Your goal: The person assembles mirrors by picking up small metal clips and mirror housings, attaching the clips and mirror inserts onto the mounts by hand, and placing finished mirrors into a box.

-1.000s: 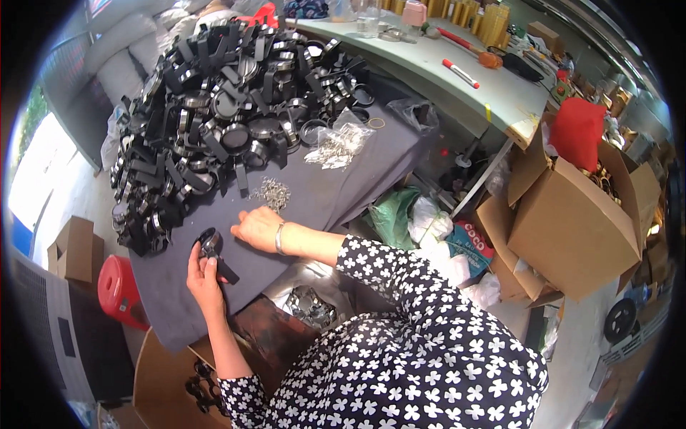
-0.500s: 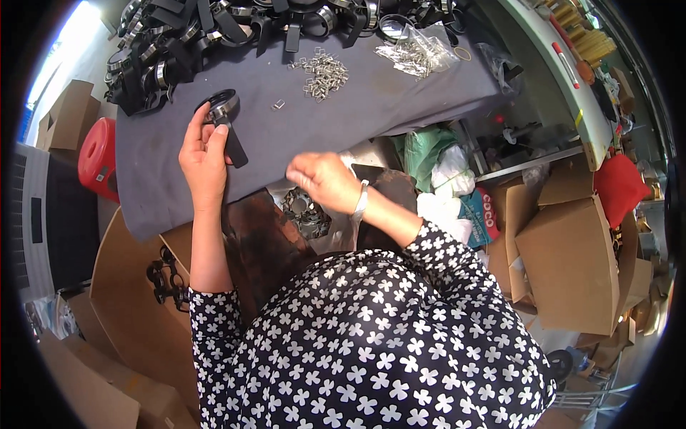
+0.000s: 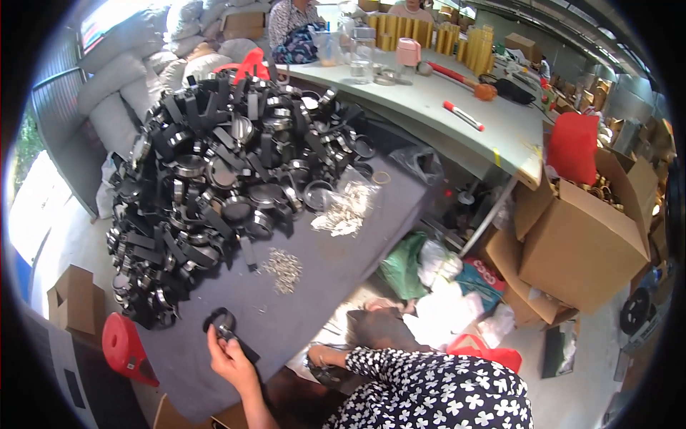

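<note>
My left hand (image 3: 234, 365) grips a round metal part with a flat black strap-like handle (image 3: 246, 350) over the near end of the cloth-covered table. Its thumb and fingers close on the part just below the ring. My right hand (image 3: 327, 355) is low beside my lap, at a bag of dark, shiny metal pieces (image 3: 320, 373); its fingers are hidden. A heap of small metal clips (image 3: 283, 271) lies on the grey cloth (image 3: 321, 268), with a single clip (image 3: 262, 309) nearer my left hand. Beyond them rises a large pile of similar black-handled round parts (image 3: 221, 171).
An open clear bag of silvery pieces (image 3: 346, 211) rests right of the pile. A red stool (image 3: 125, 347) stands at the left. Cardboard boxes (image 3: 579, 247) and plastic bags (image 3: 404, 268) crowd the right. Behind, a white table (image 3: 429, 96) holds jars and a marker; people are beyond.
The view has tilted up, bringing in the whole pile and the far table. My right hand has gone down into the bag area by my lap. The left still holds its part.
</note>
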